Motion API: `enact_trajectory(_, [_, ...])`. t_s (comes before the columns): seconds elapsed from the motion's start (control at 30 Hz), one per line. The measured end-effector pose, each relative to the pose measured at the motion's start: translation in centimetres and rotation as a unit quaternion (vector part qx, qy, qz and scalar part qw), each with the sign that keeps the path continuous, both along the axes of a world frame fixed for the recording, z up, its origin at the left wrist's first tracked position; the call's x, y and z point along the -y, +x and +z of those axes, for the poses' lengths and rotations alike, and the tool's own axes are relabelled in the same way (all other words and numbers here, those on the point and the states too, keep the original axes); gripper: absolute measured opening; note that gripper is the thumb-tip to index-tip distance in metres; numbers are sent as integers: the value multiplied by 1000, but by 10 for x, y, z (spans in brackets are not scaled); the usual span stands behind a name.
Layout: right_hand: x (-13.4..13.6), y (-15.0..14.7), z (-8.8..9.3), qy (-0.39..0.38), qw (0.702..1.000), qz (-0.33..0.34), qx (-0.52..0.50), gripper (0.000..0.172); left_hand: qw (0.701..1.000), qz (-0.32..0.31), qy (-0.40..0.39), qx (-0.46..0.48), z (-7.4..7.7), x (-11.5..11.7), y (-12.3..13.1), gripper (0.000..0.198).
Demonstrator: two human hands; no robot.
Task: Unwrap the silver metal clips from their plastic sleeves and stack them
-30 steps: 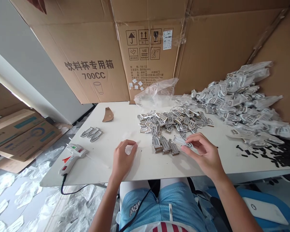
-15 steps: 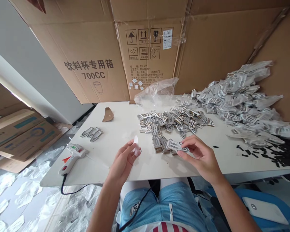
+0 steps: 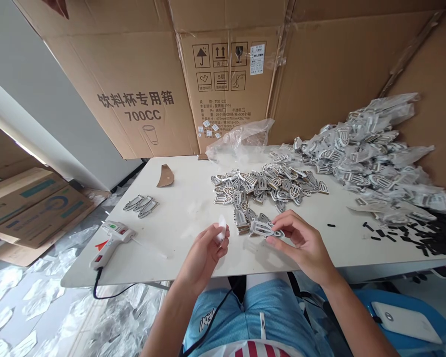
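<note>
My left hand is closed, pinching a small white oval piece between thumb and fingers. In my right hand, thumb and fingertips grip one end of a flat grey slotted piece with a pale outline. The grey piece points toward my left hand, with a gap between the two. Just behind it stand short stacks of like pieces, partly hidden by it. A loose heap of the same grey pieces spreads farther back.
A white glue gun with a black cord lies on the left of the white table, below several grey pieces. Bagged pieces are piled at right, near black strips. Cardboard walls the back.
My left hand has moved right with the white piece, closer to my right hand. My right hand has shifted slightly left with the grey slotted piece.
</note>
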State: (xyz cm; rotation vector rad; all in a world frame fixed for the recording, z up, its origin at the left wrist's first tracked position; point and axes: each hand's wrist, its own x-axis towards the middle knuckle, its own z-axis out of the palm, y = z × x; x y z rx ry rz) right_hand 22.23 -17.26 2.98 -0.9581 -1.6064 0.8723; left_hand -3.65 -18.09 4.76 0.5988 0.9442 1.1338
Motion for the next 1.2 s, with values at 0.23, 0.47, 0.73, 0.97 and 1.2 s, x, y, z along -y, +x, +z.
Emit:
enact_trajectory(0.23, [2, -1, 3, -6, 1000, 6, -1, 14, 991, -78, 45, -102, 10, 6, 1, 40])
enact_trajectory(0.47, [2, -2, 5, -37, 998, 45, 22, 12, 958, -202, 85, -184, 11, 9, -1, 50])
enact_trajectory(0.73, [3, -4, 7, -87, 987, 130, 48, 14, 893, -238, 125, -360, 6, 15, 1, 44])
enact_trajectory(0.97, [3, -4, 6, -91, 981, 154, 75, 15, 880, -224, 120, -401, 1, 13, 2, 37])
enact_trajectory(1.2, [4, -5, 7, -89, 982, 153, 69, 14, 879, -198, 124, -414, -2, 14, 2, 38])
